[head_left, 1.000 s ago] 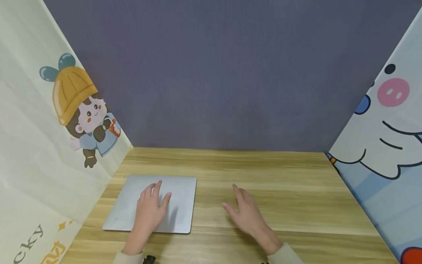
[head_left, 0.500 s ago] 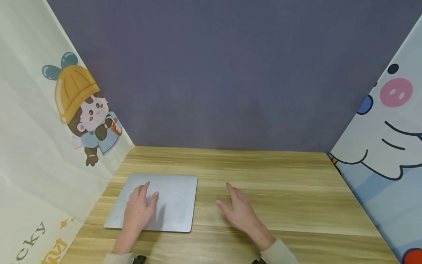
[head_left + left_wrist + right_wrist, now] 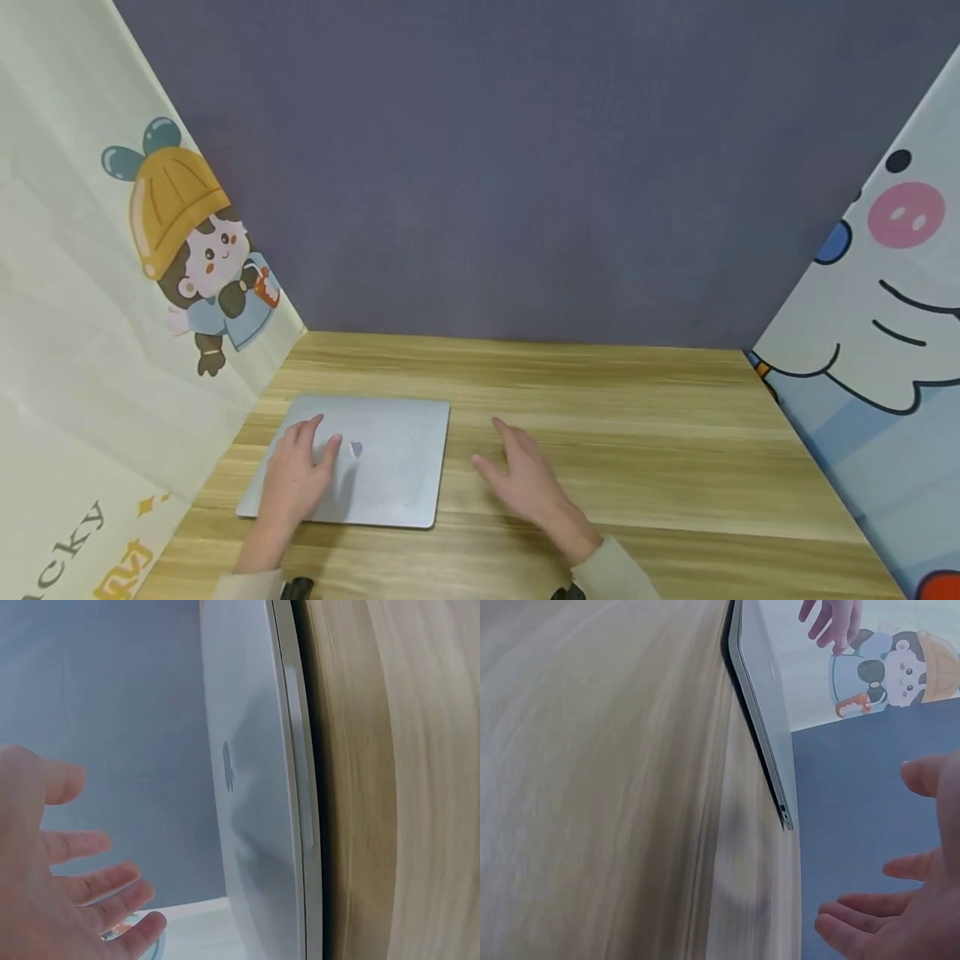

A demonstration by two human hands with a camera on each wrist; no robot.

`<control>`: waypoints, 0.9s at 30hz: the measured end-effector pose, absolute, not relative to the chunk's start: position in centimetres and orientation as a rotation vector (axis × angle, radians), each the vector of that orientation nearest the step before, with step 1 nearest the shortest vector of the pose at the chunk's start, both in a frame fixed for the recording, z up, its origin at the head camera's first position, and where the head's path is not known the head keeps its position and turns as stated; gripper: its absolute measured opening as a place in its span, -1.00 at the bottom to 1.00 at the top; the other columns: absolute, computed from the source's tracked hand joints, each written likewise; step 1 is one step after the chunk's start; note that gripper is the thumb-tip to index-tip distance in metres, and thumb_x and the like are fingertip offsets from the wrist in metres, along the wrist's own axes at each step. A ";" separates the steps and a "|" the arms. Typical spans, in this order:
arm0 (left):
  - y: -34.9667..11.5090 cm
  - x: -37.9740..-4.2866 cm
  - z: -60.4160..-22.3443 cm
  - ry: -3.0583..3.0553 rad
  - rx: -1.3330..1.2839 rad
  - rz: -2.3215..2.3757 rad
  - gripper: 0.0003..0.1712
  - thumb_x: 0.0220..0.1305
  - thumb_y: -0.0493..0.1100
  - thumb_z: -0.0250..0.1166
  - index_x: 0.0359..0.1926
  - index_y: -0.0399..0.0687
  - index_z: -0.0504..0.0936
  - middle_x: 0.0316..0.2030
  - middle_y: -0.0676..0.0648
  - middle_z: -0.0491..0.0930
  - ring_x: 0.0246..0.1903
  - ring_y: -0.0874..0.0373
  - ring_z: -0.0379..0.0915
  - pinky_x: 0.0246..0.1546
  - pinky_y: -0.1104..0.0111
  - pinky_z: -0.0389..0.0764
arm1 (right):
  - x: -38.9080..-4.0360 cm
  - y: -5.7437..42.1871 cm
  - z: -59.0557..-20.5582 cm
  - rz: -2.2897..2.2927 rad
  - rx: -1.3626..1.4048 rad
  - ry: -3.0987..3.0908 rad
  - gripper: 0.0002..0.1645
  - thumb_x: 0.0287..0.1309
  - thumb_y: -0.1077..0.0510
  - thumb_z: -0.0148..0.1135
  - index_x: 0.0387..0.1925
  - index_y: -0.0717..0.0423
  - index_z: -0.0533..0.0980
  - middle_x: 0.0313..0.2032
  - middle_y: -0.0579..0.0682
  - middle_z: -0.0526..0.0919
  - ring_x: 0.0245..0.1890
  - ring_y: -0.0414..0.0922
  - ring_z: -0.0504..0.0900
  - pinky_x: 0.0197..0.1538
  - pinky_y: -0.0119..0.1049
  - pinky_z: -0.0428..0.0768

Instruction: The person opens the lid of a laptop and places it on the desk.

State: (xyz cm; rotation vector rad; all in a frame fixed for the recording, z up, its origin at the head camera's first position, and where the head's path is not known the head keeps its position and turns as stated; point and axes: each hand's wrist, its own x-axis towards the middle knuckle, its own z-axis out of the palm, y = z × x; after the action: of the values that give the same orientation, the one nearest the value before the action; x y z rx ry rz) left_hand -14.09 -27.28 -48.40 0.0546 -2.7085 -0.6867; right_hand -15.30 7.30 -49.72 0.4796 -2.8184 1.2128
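Note:
A closed silver laptop (image 3: 390, 458) lies flat on the left part of the wooden table, its lid logo (image 3: 228, 766) showing in the left wrist view. Over the laptop's left half hovers my left hand (image 3: 296, 475), fingers spread and holding nothing. The left wrist view shows a gap between those fingers and the lid. My right hand (image 3: 525, 479) is above the bare wood to the right of the laptop, thumb apart from the relaxed fingers, with nothing in it. In the right wrist view the laptop's side edge (image 3: 761, 727) stands beyond this hand.
The wooden table (image 3: 637, 442) ends at a dark grey-blue panel (image 3: 525, 167) at the back. A cream curtain (image 3: 75, 333) with a cartoon figure borders the left side, and a printed light-blue one (image 3: 885, 400) borders the right.
Both hands have shifted to the left, the left one farther over the laptop's left side and the right one nearer its right edge. The laptop's lid logo has come into sight.

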 end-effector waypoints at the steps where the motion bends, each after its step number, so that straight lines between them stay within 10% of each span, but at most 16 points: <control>1: -27.4 -14.1 -48.4 -2.702 0.050 -0.688 -0.39 0.51 0.00 0.15 0.32 -0.42 0.42 0.18 -0.52 0.41 0.17 -0.49 0.33 0.10 -0.35 0.35 | -15.3 7.1 -49.7 1.224 0.478 -2.827 -0.06 0.37 -0.31 0.13 0.50 0.22 0.21 0.39 0.30 0.37 0.36 0.27 0.38 0.38 0.24 0.33; 27: -32.1 -14.9 -48.3 -2.801 0.154 -0.679 -0.23 0.50 0.12 0.13 0.36 -0.49 0.31 0.25 -0.58 0.29 0.22 -0.53 0.23 0.21 -0.35 0.26 | -15.9 3.8 -49.8 1.382 0.438 -2.837 -0.14 0.37 -0.22 0.18 0.48 0.16 0.24 0.39 0.23 0.38 0.32 0.23 0.43 0.33 0.23 0.40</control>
State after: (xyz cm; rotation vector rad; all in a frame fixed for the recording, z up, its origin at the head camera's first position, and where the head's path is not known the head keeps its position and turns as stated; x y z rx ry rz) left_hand -14.94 -32.09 -48.26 0.1543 -2.8010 -0.6788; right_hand -15.92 3.76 -49.76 0.4377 -2.8365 1.3821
